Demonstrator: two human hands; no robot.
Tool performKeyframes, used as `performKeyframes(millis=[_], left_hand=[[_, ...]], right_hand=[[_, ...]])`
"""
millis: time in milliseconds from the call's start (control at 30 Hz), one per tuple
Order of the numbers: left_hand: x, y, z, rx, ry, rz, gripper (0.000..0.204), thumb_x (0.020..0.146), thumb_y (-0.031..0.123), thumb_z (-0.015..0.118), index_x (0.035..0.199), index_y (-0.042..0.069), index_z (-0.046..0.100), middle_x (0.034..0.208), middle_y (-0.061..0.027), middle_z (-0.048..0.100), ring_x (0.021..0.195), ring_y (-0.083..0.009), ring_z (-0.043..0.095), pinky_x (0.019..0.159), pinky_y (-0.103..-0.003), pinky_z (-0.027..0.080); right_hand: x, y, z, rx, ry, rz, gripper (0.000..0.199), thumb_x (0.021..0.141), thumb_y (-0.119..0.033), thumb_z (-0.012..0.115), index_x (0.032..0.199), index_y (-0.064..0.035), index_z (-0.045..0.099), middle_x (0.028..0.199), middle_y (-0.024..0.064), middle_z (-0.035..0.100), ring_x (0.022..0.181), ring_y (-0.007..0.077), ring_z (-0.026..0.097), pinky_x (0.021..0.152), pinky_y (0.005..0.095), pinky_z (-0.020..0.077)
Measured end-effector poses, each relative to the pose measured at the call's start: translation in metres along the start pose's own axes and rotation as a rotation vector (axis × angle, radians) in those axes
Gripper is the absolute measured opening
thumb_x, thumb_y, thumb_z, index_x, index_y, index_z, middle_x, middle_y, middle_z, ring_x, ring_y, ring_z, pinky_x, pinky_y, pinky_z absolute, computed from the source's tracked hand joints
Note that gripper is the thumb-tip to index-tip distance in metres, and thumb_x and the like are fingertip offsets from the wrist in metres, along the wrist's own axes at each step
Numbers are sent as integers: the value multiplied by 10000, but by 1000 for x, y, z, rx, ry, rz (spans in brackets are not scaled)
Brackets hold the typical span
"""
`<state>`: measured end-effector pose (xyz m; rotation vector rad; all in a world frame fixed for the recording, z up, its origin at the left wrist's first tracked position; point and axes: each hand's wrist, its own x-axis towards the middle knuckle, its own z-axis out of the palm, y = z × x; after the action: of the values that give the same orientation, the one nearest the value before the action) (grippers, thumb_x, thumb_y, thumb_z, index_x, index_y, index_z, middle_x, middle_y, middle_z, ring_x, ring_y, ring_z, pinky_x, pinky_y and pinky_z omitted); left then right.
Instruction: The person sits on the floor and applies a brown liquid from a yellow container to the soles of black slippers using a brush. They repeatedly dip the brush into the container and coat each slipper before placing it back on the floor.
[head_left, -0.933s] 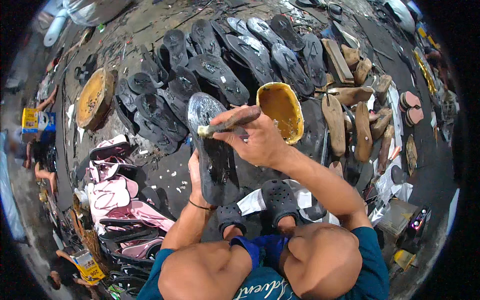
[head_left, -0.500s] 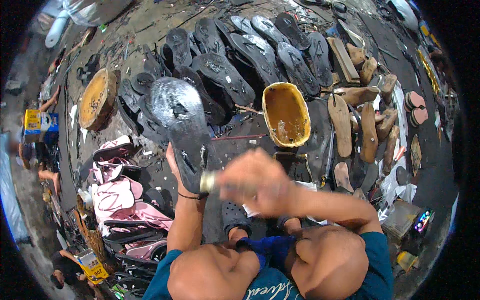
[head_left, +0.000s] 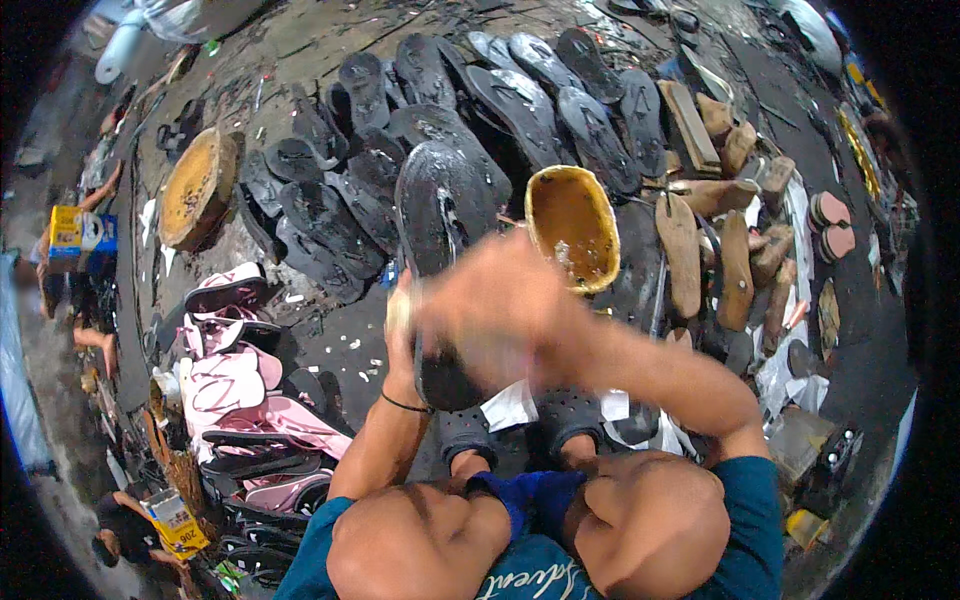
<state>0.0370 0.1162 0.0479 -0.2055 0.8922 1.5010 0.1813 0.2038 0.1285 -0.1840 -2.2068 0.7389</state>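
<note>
My left hand [head_left: 400, 345] grips a black flip-flop sole [head_left: 440, 200] from beneath and holds it upright in front of my knees; most of its fingers are hidden behind it. The sole's upper face looks wet and shiny in patches. Across its lower half is my right hand [head_left: 505, 310], smeared by motion and closed around what looks like a short brush [head_left: 399, 308] with a pale tip at the sole's left edge. Just beyond the right hand, a cut-open yellowish tub [head_left: 572, 230] holds amber-brown, sticky-looking stuff.
Rows of black flip-flop soles [head_left: 515, 110] cover the ground ahead. Wooden shoe lasts [head_left: 735, 265] lie to the right, pink-and-white sandals [head_left: 225, 385] to the left. A round yellowish block [head_left: 195, 190] sits at far left. Other people's limbs [head_left: 95, 345] show at the left rim.
The sole in my left hand has moved right and turned more upright. My right hand, with the brush, has moved up along it, and the brush tip now lies at its left edge.
</note>
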Motion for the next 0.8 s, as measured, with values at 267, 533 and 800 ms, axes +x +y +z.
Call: performKeyframes(millis=[267,533,800], left_hand=[[31,-1,0,-99,172,95,393,1034,311,469,1183,15,679,1061,-113,743,911,-241,715,871,-379,577],[10,91,-153,-22,191,531,257,996,201,569,1220,88,624,1069,-57,722,936,-179,694,774,-352,581],[68,131,-293,41,522,614,418,992,133,614,1400,48,574,1192,-34,692,1052,-173,642,948,-314,486]], right_hand=[[-52,6,23,32,-148,141,525,688,-271,762,1203,-186,702,1004,3,683,895,238,639,759,403,416],[-100,-11,43,183,-195,505,210,799,-186,833,996,-137,784,1019,57,714,955,246,594,877,391,436],[-144,1,39,106,-305,963,220,925,-214,726,1087,-67,733,1071,114,718,987,267,647,917,376,476]])
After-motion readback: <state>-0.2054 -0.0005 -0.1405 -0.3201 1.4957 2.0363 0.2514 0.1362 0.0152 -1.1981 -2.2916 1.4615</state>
